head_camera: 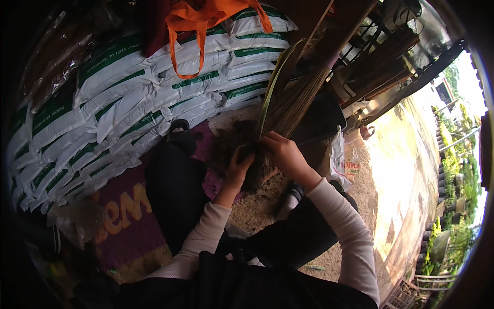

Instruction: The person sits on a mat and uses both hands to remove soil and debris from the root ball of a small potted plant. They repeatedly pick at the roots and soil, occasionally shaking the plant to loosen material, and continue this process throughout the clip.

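Observation:
A plant with a long, upright, yellow-edged green leaf (273, 87), probably a snake plant, stands between my hands. My left hand (240, 168) grips the near left side of its dark root ball (252, 175), thumb on top. At the base of the leaf, my right hand (285, 152) has its fingers bent over the top of the dark mass. Whether a pot or bag wraps the root ball is too dark to tell. Loose dark soil (237, 141) lies spread on a purple printed sheet (202, 141) just beyond my left hand.
Stacked white-and-green sacks (127, 92) line the left and far side, with an orange bag (197, 23) on top. A stick broom (305, 98) leans beyond my right hand. A white plastic bag (339, 162) sits at the right. Sunlit ground (401, 174) and potted plants (457, 185) lie farther right.

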### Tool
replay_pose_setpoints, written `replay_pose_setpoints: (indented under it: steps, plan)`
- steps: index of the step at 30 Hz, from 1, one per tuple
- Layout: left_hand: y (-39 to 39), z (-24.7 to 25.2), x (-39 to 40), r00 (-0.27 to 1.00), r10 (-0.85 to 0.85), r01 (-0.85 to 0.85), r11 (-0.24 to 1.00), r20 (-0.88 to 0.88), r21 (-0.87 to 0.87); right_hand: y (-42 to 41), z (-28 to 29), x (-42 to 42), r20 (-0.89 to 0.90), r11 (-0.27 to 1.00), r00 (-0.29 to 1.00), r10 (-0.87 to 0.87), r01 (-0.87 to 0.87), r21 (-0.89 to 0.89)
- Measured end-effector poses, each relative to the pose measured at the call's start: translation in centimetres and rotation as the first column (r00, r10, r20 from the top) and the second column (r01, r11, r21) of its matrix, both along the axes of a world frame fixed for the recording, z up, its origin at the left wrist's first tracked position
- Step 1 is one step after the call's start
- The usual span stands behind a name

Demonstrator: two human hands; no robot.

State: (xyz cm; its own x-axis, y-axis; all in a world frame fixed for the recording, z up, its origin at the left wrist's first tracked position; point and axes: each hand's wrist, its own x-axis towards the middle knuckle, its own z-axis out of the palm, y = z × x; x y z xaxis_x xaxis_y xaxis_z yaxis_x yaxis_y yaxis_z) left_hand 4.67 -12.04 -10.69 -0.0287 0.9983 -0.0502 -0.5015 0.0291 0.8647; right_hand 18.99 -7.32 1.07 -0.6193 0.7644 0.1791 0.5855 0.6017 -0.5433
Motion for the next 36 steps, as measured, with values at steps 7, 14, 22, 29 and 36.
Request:
replay_pose_setpoints:
  steps: [7,14,22,29,36]
  plan:
    - [0.7,-0.7,0.6,1.000,0.019,-0.019,1.000,0.001,0.000,-0.2,0.0,1.5,0.009,0.991,0.998,0.059,-0.060,0.123]
    - [1.0,-1.1,1.6,0.999,-0.003,0.002,1.000,-0.051,-0.012,-0.7,0.2,1.5,-0.136,0.991,0.982,-0.133,0.129,-0.038]
    - [1.4,-0.5,1.9,0.999,0.021,-0.020,0.999,-0.031,0.038,-0.6,0.0,1.9,0.174,0.962,0.979,-0.103,0.054,0.268]
    - [1.5,-0.6,0.9,0.995,0.096,-0.096,0.995,-0.036,0.010,-0.7,-2.1,1.1,0.077,0.968,0.993,-0.094,0.073,0.240]
    - [1.5,-0.6,0.3,0.982,0.083,-0.065,0.992,0.170,-0.110,-1.0,-0.6,0.9,-0.087,0.980,0.985,-0.148,0.157,0.123]
